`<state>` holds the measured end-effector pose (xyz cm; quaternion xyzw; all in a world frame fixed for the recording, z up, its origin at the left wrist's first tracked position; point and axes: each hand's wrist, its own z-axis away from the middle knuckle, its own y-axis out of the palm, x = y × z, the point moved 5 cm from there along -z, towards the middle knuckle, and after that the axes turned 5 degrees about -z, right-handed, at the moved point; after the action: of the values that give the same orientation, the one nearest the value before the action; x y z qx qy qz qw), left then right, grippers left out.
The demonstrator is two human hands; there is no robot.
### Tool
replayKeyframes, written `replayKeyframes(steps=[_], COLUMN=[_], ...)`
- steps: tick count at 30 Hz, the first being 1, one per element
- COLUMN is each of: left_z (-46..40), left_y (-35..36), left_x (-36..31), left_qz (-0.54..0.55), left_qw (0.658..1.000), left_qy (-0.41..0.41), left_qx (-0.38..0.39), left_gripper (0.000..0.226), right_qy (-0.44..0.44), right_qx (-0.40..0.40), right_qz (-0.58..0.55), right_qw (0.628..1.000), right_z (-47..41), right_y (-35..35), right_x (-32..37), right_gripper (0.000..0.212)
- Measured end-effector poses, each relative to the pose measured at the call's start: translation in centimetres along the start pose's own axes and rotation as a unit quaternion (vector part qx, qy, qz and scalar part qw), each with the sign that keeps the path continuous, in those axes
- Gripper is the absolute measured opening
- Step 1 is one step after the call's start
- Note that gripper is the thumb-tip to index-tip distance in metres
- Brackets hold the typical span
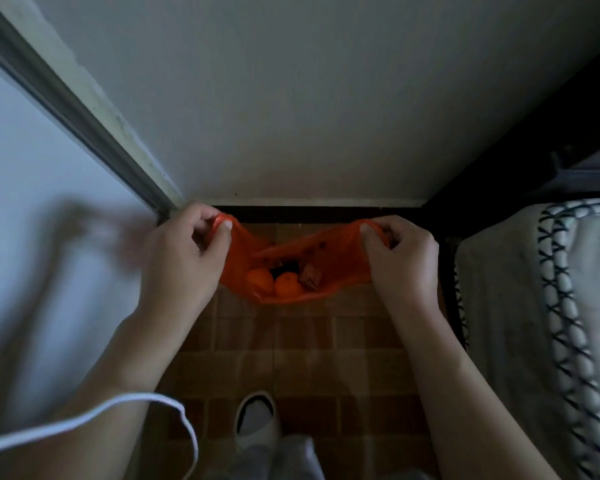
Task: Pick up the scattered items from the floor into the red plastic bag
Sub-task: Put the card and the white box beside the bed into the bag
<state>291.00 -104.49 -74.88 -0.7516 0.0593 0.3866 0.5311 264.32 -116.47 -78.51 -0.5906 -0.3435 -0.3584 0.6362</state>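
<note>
Head view shows the red plastic bag (329, 261) stretched crosswise between both hands, left hand (184, 254) and right hand (400, 258) each pinching a handle, fingers curled, mouth facing up

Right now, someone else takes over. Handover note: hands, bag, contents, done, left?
Left hand pinches the left handle of the red plastic bag; right hand pinches the right handle. Bag is held open above the brown tiled floor.
Inside: two oranges, a brownish packet, something dark, unclear.
Done: those items are bagged. No loose items show on the visible floor.
Left: check the floor out of view.
</note>
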Motion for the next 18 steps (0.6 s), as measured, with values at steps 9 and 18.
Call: replayKeyframes(steps=[9, 18], left_z=[0.6, 4.8], left_y=[-15.5, -28.6], left_x=[-16.3, -33.1], left_qz=[-0.030, -0.004], left_qw=[0.998, 0.997], left_qy=[0.038, 0.067], left_qx=[0.047, 0.033], left_gripper=[0.021, 0.011], right_qy=[0.018, 0.001], right_qx=[0.016, -0.008], right_qz=[0.008, -0.043], right_qw=[1.000, 0.999], right_z=[5.1, 12.5], right_y=[-14.1, -30.8], right_x=[17.0, 31.3], right_gripper=[0.011, 0.008])
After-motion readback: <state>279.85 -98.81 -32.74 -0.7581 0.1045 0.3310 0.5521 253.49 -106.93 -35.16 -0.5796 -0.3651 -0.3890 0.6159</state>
